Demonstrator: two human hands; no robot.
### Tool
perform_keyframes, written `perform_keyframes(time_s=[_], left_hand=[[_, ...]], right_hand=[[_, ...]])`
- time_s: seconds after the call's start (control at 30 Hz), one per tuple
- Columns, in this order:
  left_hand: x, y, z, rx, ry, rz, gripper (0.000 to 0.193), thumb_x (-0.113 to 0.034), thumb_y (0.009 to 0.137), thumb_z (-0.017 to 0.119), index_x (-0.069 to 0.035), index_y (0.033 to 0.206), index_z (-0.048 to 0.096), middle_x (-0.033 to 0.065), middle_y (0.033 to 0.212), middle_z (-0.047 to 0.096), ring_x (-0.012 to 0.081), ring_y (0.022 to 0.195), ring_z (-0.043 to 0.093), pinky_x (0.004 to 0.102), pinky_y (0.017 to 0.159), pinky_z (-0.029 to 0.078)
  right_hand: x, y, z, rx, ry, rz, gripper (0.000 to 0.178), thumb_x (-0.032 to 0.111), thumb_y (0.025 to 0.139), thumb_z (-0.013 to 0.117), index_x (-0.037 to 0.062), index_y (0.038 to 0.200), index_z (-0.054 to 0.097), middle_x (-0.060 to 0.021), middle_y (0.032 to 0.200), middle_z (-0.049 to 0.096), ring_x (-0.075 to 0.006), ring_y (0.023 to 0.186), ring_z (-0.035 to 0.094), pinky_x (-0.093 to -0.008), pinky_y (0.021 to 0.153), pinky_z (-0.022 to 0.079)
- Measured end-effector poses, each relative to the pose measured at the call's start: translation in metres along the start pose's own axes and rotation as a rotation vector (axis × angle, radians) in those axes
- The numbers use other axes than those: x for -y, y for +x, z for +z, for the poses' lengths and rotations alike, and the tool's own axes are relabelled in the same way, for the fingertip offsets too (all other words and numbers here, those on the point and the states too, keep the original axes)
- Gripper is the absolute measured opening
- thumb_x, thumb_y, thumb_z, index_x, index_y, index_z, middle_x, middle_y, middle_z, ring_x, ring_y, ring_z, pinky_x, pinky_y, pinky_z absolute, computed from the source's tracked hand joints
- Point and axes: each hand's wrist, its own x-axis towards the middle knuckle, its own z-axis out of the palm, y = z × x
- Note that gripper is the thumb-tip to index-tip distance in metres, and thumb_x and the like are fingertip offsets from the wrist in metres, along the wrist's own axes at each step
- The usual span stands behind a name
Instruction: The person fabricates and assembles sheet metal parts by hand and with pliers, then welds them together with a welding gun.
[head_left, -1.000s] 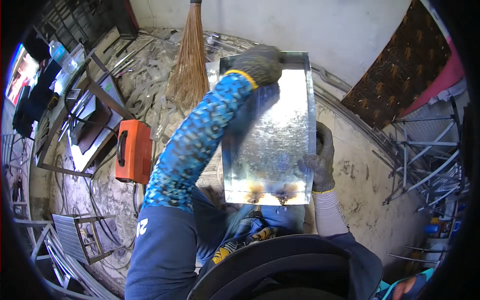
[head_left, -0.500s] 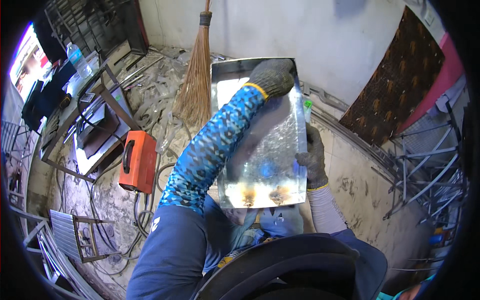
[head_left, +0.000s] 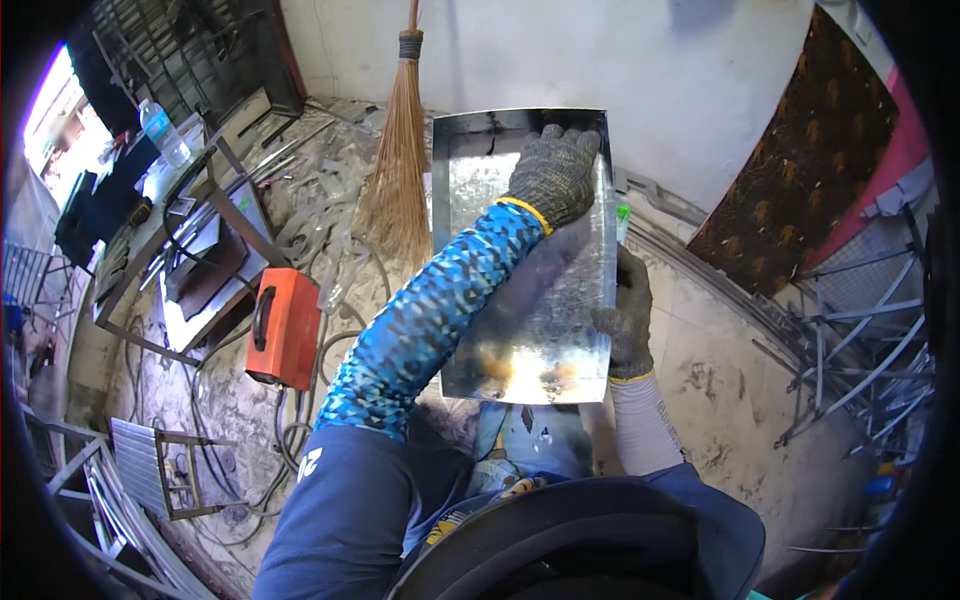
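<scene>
A shallow sheet-metal tray (head_left: 510,300) with upturned edges is held out in front of the person, above the dusty floor (head_left: 720,370) — nothing lies inside it. The gloved left hand (head_left: 553,175) curls over its far rim, fingers closed on the edge. The gloved right hand (head_left: 628,315) grips the right side — a broom (head_left: 398,170) leans on the wall behind.

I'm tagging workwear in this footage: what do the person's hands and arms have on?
Both hands wear grey speckled knit gloves with yellow-edged cuffs: the left hand and the right hand. The left forearm has a blue patterned sleeve below a dark navy shirt sleeve; the right forearm has a pale grey sleeve.
</scene>
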Motion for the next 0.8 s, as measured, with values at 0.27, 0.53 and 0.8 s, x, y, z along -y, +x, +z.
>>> perform_keyframes(time_s=[0.27,0.53,0.8], left_hand=[[-0.041,-0.060,-0.027,1.129,-0.377,0.174,0.044,-0.029,0.092,0.058,0.000,0.125,0.065,0.0217,0.114,0.070,0.0327,0.103,0.068,0.0389,0.099,0.050],[0.064,-0.108,-0.096,-0.409,-0.988,-0.330,0.042,-0.017,0.095,0.063,-0.003,0.134,0.057,0.0106,0.118,0.065,0.0217,0.110,0.062,0.0367,0.093,0.052],[0.132,-0.155,0.050,-0.360,-1.264,-0.452,0.035,-0.022,0.091,0.060,-0.001,0.119,0.065,0.0115,0.113,0.069,0.0203,0.100,0.065,0.0347,0.087,0.052]], right_hand=[[-0.056,0.009,-0.062,-0.057,0.151,0.004,0.081,0.020,0.064,0.073,-0.0040,0.137,0.047,-0.0135,0.129,0.057,-0.0247,0.120,0.054,-0.0375,0.103,0.044],[-0.005,0.063,-0.051,-0.054,0.010,-0.245,0.092,0.034,0.066,0.089,0.0031,0.139,0.043,-0.0133,0.128,0.057,-0.0236,0.112,0.061,-0.0388,0.096,0.054],[-0.018,0.094,-0.026,0.087,-0.234,-0.491,0.080,0.033,0.077,0.086,-0.0001,0.139,0.047,-0.0109,0.116,0.065,-0.0152,0.097,0.065,-0.0307,0.082,0.055]])
